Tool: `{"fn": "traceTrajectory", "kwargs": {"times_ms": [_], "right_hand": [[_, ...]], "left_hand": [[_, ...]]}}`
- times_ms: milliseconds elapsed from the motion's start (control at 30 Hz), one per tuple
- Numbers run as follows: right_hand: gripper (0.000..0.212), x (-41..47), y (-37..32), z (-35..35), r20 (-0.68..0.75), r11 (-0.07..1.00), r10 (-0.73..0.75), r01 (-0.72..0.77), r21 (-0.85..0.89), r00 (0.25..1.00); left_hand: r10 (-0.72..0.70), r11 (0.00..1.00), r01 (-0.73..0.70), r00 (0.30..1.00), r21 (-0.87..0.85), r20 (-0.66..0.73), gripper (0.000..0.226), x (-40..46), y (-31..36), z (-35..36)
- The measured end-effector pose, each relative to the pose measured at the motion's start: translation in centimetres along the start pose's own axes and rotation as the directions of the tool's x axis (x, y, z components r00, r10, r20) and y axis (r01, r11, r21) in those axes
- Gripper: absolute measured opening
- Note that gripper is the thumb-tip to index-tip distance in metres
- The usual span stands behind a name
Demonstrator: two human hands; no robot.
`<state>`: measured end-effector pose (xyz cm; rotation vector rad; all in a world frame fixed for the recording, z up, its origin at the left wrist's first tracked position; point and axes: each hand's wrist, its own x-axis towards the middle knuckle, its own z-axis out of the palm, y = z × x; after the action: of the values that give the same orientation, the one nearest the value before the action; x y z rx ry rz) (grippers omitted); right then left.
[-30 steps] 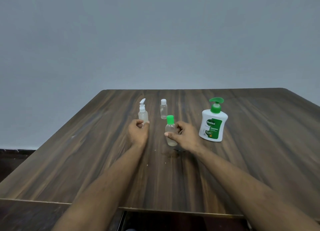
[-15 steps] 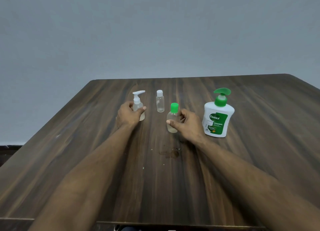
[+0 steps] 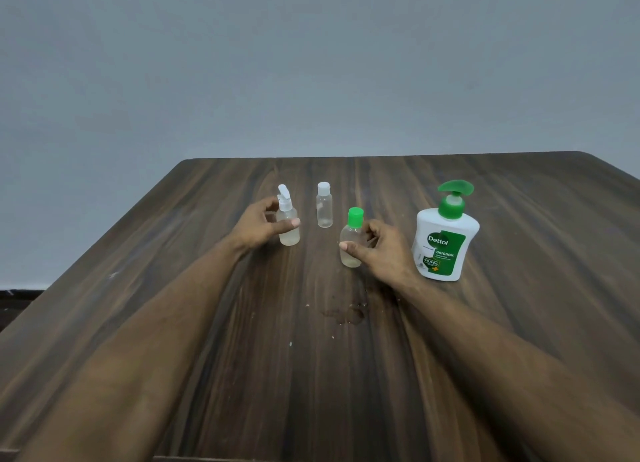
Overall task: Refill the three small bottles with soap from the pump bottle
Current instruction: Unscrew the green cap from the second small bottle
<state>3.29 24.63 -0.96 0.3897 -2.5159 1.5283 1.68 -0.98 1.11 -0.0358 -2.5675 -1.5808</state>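
- Head view, centre frame: left hand [image 3: 259, 227] curled round the spray-top bottle [image 3: 287, 219], upright on the tabletop [image 3: 519, 323].
- Right hand [image 3: 379, 254] pinching the green-capped bottle [image 3: 351, 237], centre.
- White-capped bottle [image 3: 324, 204] standing between, behind.
- Pump bottle [image 3: 445, 233] centre right.

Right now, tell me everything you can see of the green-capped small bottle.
The green-capped bottle is small, clear and plastic-looking, with a rounded body and a green screw-style cap, closed. It stands upright on the wooden table, left of the Dettol pump bottle. A little pale liquid sits at its bottom. The right hand grips its body, thumb across the front.
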Motion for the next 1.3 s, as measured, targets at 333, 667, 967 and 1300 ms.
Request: {"fn": "traceTrajectory", "kwargs": {"times_ms": [333, 667, 967, 1300], "right_hand": [[0.026, -0.2, -0.2, 0.3, 0.002, 1.000, -0.014, 0.014, 0.015, 1.000], [0.029, -0.6, 0.0, 0.1, 0.034, 0.997, 0.003, -0.006, 0.072, 0.999], [0.016, -3.8, -0.6, -1.4, 0.212, 0.989, -0.137, 0.121, 0.084, 0.968], [0.028, -6.1, -0.8, -4.9, 0.146, 0.961, -0.175, 0.201, -0.191, 0.974]], "left_hand": [[0.045, 0.997, -0.039, 0.995, 0.062, -0.089, 0.030, 0.1, -0.3, 0.5], [-0.112, 0.993, 0.075, 0.862, -0.093, -0.495, 0.034, -4.0, 0.2, 2.2], [0.171, 0.953, -0.201, 0.974, -0.228, -0.146, 0.028, -10.3, 6.8, 7.9], [0.488, 0.840, -0.490, 0.870, 0.234, 0.071, 0.033, -10.8, 8.0, 8.3]]}}
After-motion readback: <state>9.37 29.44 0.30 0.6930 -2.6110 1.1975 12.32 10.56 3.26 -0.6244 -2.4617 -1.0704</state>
